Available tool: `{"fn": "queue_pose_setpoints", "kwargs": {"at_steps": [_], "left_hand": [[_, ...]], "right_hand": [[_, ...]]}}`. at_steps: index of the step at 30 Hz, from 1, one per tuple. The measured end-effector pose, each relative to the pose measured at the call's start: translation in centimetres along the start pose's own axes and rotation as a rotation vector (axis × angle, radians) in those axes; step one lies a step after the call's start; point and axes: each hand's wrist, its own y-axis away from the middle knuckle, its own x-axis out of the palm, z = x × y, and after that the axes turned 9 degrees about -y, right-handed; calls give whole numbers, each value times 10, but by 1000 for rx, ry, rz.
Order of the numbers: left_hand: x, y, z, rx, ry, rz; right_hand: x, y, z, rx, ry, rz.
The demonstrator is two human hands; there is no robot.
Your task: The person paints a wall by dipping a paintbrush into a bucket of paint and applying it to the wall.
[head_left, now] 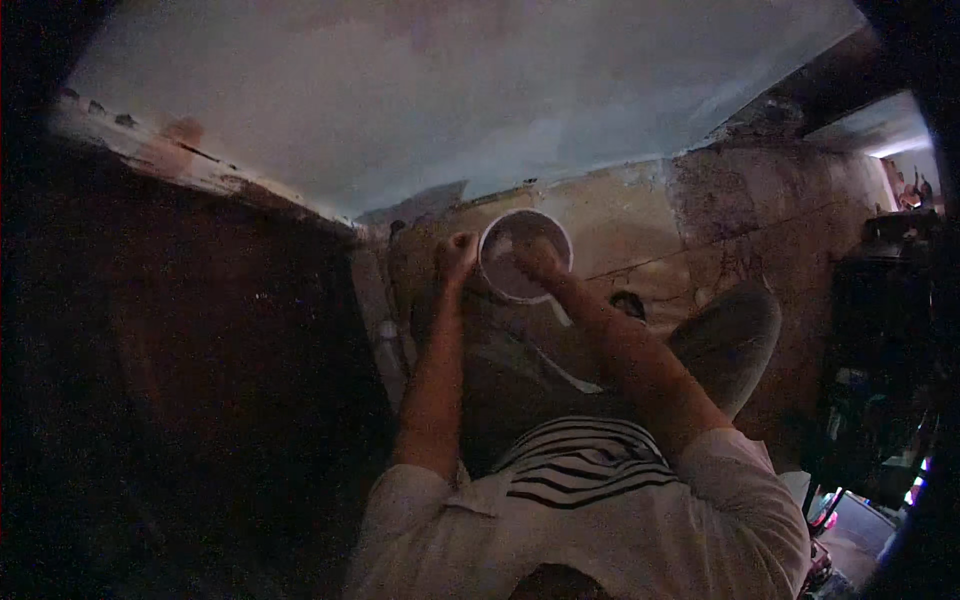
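Note:
A white round bucket [497, 240] stands on the floor in front of me, near the foot of a pale wall. My left hand [458, 254] is closed on the bucket's left rim. My right hand [538, 259] reaches down inside the bucket, and its fingers are blurred and partly hidden by the pale contents. I cannot tell whether it holds anything. Both forearms come up from the lower middle of the view, over my striped shirt.
A pale plastered wall [450, 90] fills the upper view. The floor [700, 230] is stained and brownish. My bent knee [730, 335] sits right of the bucket. Dark furniture or clutter [880, 380] stands at the right edge, and a dark mass [180, 380] fills the left.

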Motion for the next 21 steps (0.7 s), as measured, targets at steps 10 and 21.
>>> {"fn": "queue_pose_setpoints", "kwargs": {"at_steps": [10,21], "left_hand": [[-3,10,-26,13,-167,29],[4,5,-2,67,-54,-13]], "right_hand": [[-58,23,87,782,-484,-149],[-87,57,141,916,-573,-161]]}}
